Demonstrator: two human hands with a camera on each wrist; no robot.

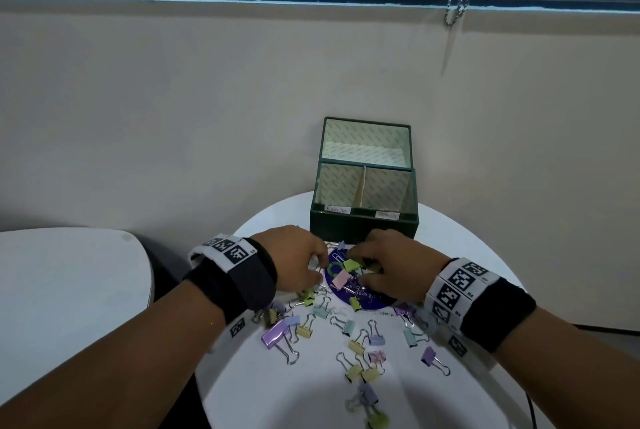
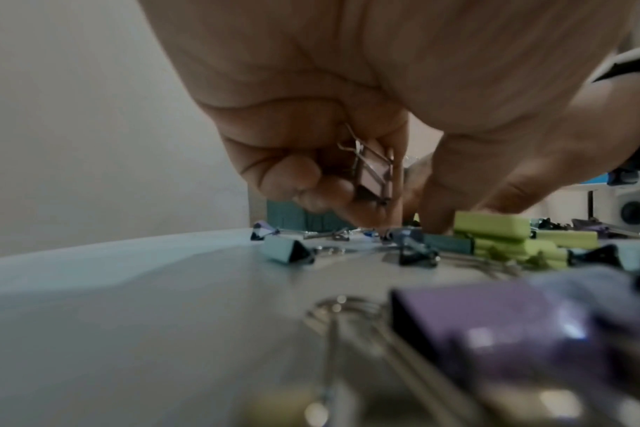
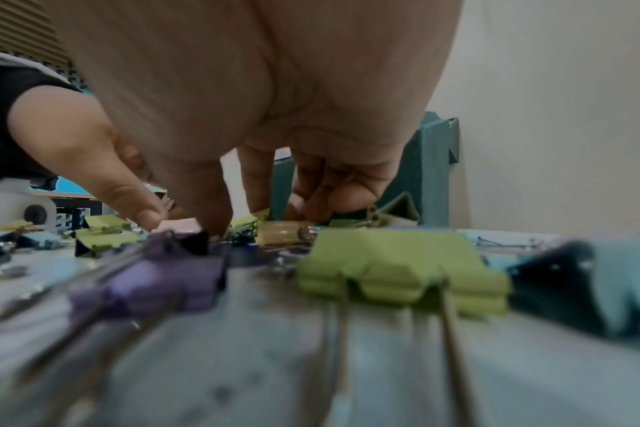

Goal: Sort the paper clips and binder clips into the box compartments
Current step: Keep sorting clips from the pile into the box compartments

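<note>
Left hand fingers half hide gripped binder clips.

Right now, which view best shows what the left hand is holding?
The left wrist view: the left hand curls its fingers round metal paper clips, seen close up. The head view shows only the hand's back; the right wrist view shows its thumb, no clips.

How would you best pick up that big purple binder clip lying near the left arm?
Judging by its pose, take the big purple binder clip by its wide body, pinching the two flat faces from above. It lies flat with its wire handles splayed toward the person, so the body seems the firmest part.
</note>
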